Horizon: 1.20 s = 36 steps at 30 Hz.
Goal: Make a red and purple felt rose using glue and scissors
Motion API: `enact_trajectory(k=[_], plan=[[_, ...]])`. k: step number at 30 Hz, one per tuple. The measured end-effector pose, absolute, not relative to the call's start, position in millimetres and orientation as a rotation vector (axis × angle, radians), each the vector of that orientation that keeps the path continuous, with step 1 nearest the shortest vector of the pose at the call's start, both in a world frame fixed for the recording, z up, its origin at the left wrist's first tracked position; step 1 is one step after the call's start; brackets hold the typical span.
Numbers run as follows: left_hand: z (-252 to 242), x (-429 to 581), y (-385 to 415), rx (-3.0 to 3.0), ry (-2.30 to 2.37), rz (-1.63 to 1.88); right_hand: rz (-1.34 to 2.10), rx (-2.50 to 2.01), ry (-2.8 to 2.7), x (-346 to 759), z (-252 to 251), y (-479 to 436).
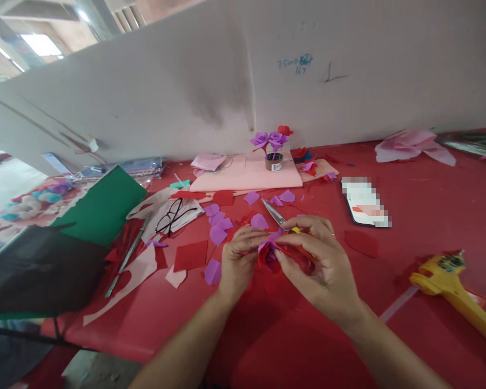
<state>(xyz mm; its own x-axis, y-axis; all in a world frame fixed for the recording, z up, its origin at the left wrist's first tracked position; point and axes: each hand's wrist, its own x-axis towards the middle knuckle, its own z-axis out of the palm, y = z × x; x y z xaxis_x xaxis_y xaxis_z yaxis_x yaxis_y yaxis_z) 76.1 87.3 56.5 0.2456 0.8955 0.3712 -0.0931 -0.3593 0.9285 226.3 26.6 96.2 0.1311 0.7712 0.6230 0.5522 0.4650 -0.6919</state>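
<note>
Between my two hands is a paper flower [269, 255] with purple and red petals. My left hand [243, 256] closes on its left side, fingers bent round it. With thumb and fingertips, my right hand [322, 259] pinches the flower's right edge. Just beyond the fingers lie scissors [274, 213], blades pointing away to the left and handles partly hidden behind my right hand. Loose purple petals [217, 234] are scattered left of the hands, near a red paper square [190, 255]. A red petal [361, 243] lies to the right.
A yellow glue gun [449, 286] lies at the right, below a phone [364, 202]. Behind, a small pot [274, 162] of paper flowers stands by pink sheets [243, 175]. Eyeglasses [173, 217], a metal rod [128, 256] and green board [101, 208] are leftward. A pale wall [348, 102] bounds the table.
</note>
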Motion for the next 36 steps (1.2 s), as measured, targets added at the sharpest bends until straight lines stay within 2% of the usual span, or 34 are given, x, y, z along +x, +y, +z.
enact_trajectory(k=[5, 13, 22, 26, 32, 36], plan=[[60.7, 70.1, 89.0, 1.763, 0.774, 1.337, 0.047, -1.122, -1.651, 226.7, 101.2, 25.8], [64.2, 65.7, 89.3, 1.861, 0.726, 1.384, -0.03, -1.042, -1.713, 227.9, 103.6, 24.9], [70.2, 65.8, 87.8, 1.733, 0.752, 1.319, 0.096, -1.111, -1.63, 227.9, 104.0, 19.3], [68.7, 68.8, 87.7, 1.598, 0.736, 1.325, 0.299, -1.152, -1.393, 225.9, 100.1, 18.6], [57.1, 81.8, 83.8, 1.025, 0.85, 1.196, 0.949, -1.147, -0.734, 225.1, 83.4, 31.0], [58.0, 88.2, 84.9, 0.792, 0.854, 1.16, 1.095, -1.089, -0.553, 224.1, 77.4, 41.8]])
